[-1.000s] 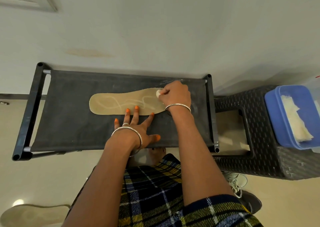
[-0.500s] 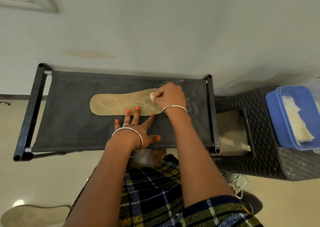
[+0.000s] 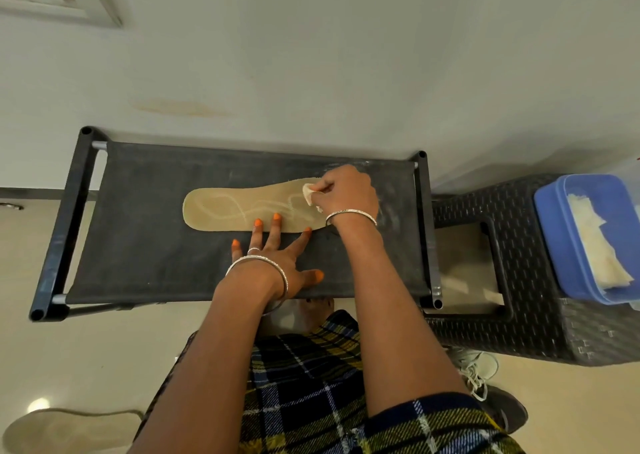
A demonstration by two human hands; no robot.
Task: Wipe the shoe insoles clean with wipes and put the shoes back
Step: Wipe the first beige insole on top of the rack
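I see a flat tan insole [image 3: 242, 207], marked with pale curved streaks, lying lengthwise on the dark fabric shelf [image 3: 145, 239] of a black-framed rack. The left hand [image 3: 277, 259] lies spread, fingertips pressing the insole's near edge. The right hand [image 3: 346, 194] pinches a small crumpled white wipe [image 3: 309, 193] on the insole's wider end. Since one second ago the wipe has shifted only slightly.

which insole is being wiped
The insole on the rack: left hand presses it, right hand holds a wipe to it. The second insole lies on the floor.
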